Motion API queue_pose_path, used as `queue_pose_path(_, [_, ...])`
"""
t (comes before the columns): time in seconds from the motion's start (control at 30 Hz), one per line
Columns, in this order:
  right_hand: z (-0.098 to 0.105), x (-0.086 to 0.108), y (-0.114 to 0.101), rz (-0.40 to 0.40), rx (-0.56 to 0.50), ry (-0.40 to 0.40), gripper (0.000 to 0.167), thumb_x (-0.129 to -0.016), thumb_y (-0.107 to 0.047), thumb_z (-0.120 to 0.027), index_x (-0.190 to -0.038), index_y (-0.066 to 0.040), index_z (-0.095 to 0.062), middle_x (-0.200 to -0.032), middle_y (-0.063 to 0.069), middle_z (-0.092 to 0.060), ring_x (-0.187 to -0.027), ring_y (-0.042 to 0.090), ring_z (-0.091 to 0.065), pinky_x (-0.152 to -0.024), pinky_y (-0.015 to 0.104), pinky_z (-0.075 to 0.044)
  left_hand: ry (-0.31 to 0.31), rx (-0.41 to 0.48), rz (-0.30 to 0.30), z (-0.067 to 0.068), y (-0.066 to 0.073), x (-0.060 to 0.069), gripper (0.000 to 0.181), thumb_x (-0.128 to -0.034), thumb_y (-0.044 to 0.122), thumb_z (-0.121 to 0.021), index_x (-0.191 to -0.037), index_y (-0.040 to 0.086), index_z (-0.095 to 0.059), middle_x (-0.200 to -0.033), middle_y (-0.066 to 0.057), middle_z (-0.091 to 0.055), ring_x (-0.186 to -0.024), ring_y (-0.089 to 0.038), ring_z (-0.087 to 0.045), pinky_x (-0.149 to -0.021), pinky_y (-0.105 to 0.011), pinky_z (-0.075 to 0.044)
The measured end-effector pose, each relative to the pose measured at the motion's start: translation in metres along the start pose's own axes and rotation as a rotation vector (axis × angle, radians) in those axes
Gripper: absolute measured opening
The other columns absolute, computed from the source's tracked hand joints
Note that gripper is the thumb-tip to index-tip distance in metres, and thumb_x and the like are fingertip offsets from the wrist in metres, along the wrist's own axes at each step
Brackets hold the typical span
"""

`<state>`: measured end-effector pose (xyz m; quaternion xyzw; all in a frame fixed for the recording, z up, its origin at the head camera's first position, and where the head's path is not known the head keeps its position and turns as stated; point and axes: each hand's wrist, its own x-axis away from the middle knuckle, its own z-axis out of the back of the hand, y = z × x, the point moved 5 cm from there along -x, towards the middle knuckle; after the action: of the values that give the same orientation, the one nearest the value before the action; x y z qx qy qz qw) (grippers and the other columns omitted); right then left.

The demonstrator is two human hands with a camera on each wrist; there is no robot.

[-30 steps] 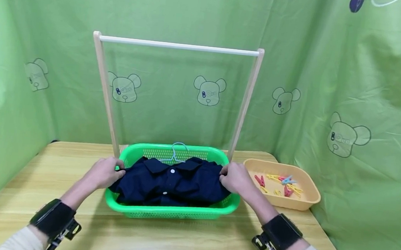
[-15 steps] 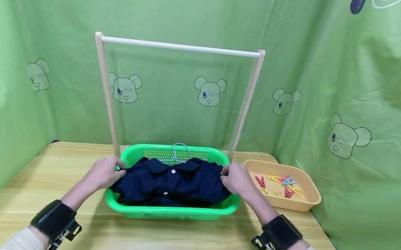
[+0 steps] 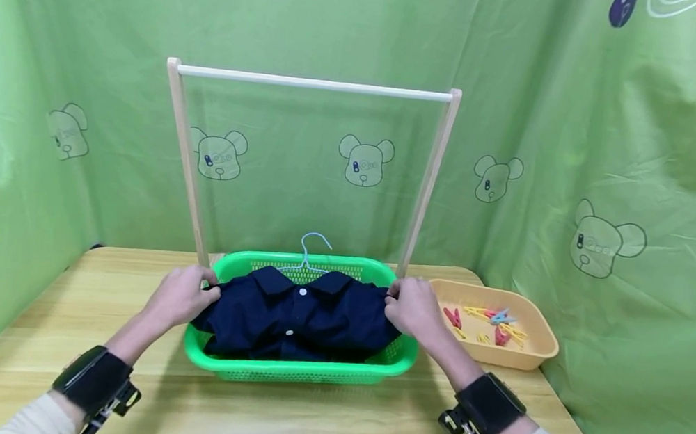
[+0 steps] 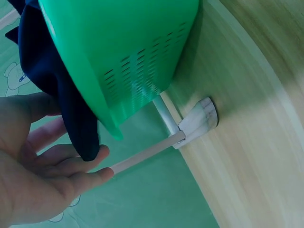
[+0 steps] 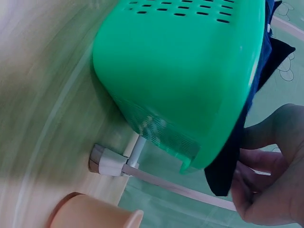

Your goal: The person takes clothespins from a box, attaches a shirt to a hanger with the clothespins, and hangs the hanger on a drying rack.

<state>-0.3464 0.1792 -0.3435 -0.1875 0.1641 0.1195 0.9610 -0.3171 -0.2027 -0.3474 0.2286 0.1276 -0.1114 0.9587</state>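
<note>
A navy blue collared shirt with white buttons lies across the green plastic basket. A pale blue clothes hanger is in the shirt, its hook standing above the collar; the shirt hides its lower part. My left hand pinches the shirt's left shoulder, near the basket's left rim. At the opposite shoulder, my right hand pinches the cloth between thumb and fingers. In the left wrist view, dark cloth hangs over the basket's edge by the left hand. The right wrist view shows dark cloth in the right hand.
Behind the basket rises a rack with wooden posts and a white crossbar. An orange tray of several coloured clothespins sits to the right on the wooden table. Green curtains enclose the sides and back.
The hanger's hook has risen and now stands more upright above the basket's back rim. The collar has lifted slightly. Both hands keep their pinch on the shirt and have hardly moved.
</note>
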Motion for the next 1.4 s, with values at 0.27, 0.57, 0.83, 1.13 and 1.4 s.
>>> queue_pose_path(0.27, [0.013, -0.004, -0.003, -0.032, -0.013, 0.082, 0.014, -0.091, -0.015, -0.066, -0.078, -0.009, -0.064, -0.075, 0.008, -0.063, -0.070, 0.027, -0.060, -0.057, 0.036, -0.044, 0.142, -0.003, -0.056, 0.015, 0.007, -0.003, 0.014, -0.0865, 0.008, -0.063, -0.074, 0.011, -0.067, -0.066, -0.002, -0.059, -0.056, -0.016, -0.045, -0.053, -0.029, -0.034])
queue_pose_path(0.57, [0.021, -0.005, 0.002, -0.061, -0.079, 0.171, 0.020, -0.097, -0.027, -0.065, -0.091, -0.008, -0.061, -0.083, 0.013, -0.068, -0.077, 0.034, -0.064, -0.065, 0.046, -0.047, 0.258, -0.028, -0.081, 0.028, 0.015, -0.003, 0.010, -0.0920, 0.013, -0.064, -0.092, 0.008, -0.073, -0.086, -0.010, -0.076, -0.066, -0.025, -0.064, -0.062, -0.041, -0.050])
queue_pose_path(0.83, [0.026, -0.005, 0.003, -0.040, -0.155, 0.241, 0.023, -0.099, -0.028, -0.065, -0.098, -0.005, -0.063, -0.092, 0.016, -0.071, -0.086, 0.037, -0.067, -0.075, 0.049, -0.050, 0.306, -0.065, -0.030, 0.035, 0.021, -0.002, 0.013, -0.0966, 0.020, -0.061, -0.096, 0.010, -0.069, -0.073, -0.014, -0.068, -0.056, -0.026, -0.054, -0.051, -0.035, -0.039])
queue_pose_path(1.13, [0.039, -0.006, 0.005, -0.023, -0.188, 0.321, 0.020, -0.098, -0.024, -0.066, -0.096, -0.004, -0.062, -0.091, 0.017, -0.069, -0.087, 0.038, -0.066, -0.076, 0.049, -0.050, 0.311, -0.008, -0.037, 0.044, 0.025, -0.004, 0.018, -0.0979, 0.024, -0.063, -0.093, 0.008, -0.069, -0.078, -0.014, -0.072, -0.065, -0.031, -0.064, -0.057, -0.043, -0.048])
queue_pose_path(1.4, [0.045, -0.007, 0.005, -0.012, -0.214, 0.368, 0.019, -0.097, -0.023, -0.067, -0.093, -0.005, -0.062, -0.087, 0.016, -0.069, -0.084, 0.037, -0.066, -0.074, 0.047, -0.048, 0.299, 0.104, -0.029, 0.050, 0.022, -0.003, 0.020, -0.0965, 0.023, -0.068, -0.093, 0.006, -0.076, -0.090, -0.011, -0.078, -0.086, -0.033, -0.072, -0.078, -0.050, -0.053])
